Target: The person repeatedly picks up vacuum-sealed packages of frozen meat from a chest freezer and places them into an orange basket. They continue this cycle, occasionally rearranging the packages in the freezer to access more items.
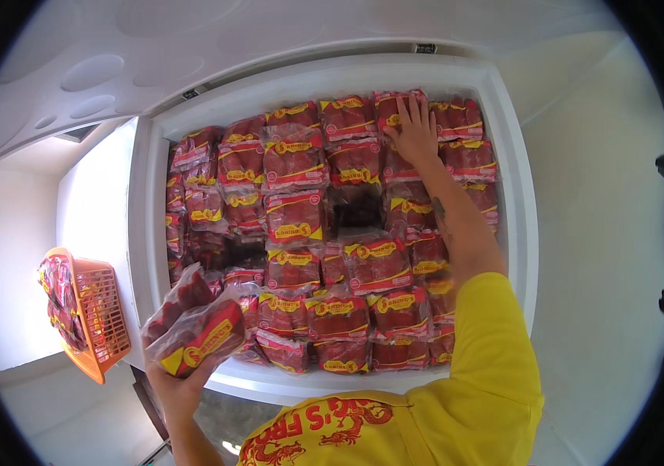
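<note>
My left hand [179, 391] grips two clear plastic packs [206, 335] of dark red, meat-like food with red and yellow labels. It holds them tilted over the near left corner of a white chest freezer [520, 233]. Across the freezer, my right hand [414, 140] lies with fingers spread on a similar pack [387, 109] in the far row. Rows of the same packs [294, 216] fill much of the freezer. A dark gap [360, 210] shows among them near the middle, and a smaller one lies to its left.
An orange plastic basket [100, 314] with more red packs stands at the left, outside the freezer. The raised white lid [285, 35] is beyond the far rim. A pale wall [596, 233] runs along the right side.
</note>
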`<state>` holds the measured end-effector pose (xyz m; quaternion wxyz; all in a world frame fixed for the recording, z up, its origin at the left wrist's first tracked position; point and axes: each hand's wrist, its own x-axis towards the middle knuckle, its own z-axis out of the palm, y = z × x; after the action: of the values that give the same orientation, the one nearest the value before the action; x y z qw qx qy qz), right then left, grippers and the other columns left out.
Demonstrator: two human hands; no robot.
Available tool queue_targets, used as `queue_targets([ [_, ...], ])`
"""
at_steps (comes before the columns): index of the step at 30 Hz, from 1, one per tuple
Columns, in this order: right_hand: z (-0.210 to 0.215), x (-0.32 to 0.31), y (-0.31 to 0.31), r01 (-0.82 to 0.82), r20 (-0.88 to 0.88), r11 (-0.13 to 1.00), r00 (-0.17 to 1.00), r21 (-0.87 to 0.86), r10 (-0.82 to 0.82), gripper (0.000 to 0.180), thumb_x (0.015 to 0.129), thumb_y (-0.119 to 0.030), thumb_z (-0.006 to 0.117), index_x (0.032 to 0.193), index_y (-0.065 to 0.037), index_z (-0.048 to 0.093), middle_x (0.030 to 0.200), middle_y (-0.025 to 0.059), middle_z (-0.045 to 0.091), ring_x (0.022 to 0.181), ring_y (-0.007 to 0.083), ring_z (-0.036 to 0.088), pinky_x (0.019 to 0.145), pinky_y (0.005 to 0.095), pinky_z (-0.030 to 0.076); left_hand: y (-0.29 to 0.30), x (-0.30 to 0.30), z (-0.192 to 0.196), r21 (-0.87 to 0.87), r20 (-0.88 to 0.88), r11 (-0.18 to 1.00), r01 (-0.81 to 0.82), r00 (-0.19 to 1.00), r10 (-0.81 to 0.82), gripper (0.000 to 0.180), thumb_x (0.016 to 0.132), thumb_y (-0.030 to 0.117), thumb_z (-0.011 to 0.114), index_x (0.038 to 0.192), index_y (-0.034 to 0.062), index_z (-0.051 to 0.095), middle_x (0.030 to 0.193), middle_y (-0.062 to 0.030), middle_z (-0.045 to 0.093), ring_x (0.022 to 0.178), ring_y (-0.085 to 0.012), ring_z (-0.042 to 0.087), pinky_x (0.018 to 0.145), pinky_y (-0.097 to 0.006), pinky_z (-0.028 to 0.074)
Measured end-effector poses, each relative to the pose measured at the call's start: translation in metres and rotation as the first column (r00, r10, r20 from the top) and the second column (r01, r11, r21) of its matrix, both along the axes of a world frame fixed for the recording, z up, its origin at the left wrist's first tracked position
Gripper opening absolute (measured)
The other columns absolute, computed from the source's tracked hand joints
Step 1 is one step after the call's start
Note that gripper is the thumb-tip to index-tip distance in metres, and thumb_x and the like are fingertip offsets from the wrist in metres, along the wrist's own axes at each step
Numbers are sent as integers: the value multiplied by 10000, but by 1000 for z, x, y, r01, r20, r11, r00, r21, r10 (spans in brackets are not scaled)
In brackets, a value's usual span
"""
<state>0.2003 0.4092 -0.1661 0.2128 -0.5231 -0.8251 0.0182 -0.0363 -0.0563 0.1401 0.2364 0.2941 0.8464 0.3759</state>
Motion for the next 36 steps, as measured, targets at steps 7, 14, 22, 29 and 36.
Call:
queue_targets([
  [7,41,-11,-32,-6,-170,997,985,73,19,680,865,-471,627,1408,-116,423,1418,145,429,1336,368,367,1095,530,288,53,31,-22,-195,-420,844,499,735,-532,534,606,108,874,1061,-59,650,1178,-153,604,1123,-254,585,980,-350,455],
  [14,108,-10,-196,-806,-591,-590,451,53,-669,737,892,-492,603,1432,-45,378,1374,131,486,1199,266,537,988,436,461,99,60,-24,84,-68,642,762,647,-759,440,569,185,855,993,153,742,1370,-229,427,1209,-405,523,982,-435,452],
  [22,112,51,-153,-883,-669,13,346,-469,-658,438,740,-40,719,1155,-69,581,1063,101,654,945,223,660,853,355,548,97,44,-33,149,-177,604,783,622,-763,469,573,190,850,1028,158,743,1500,-234,298,1332,-424,403,1054,-482,373],
  [29,71,47,-16,-286,-326,897,929,-337,174,464,736,-121,777,1164,-82,601,1238,113,564,1128,282,543,970,449,430,80,37,-54,70,-110,631,773,634,-765,531,558,194,857,1071,147,726,1482,-221,340,1360,-392,375,1064,-463,369],
  [36,45,15,-71,-178,300,969,927,-172,224,713,821,-342,663,1463,-251,365,1567,74,233,1438,366,190,1139,588,164,82,36,-69,60,-100,676,734,679,-728,517,535,165,861,1008,27,705,1493,-189,322,1348,-378,387,1078,-481,348],
])
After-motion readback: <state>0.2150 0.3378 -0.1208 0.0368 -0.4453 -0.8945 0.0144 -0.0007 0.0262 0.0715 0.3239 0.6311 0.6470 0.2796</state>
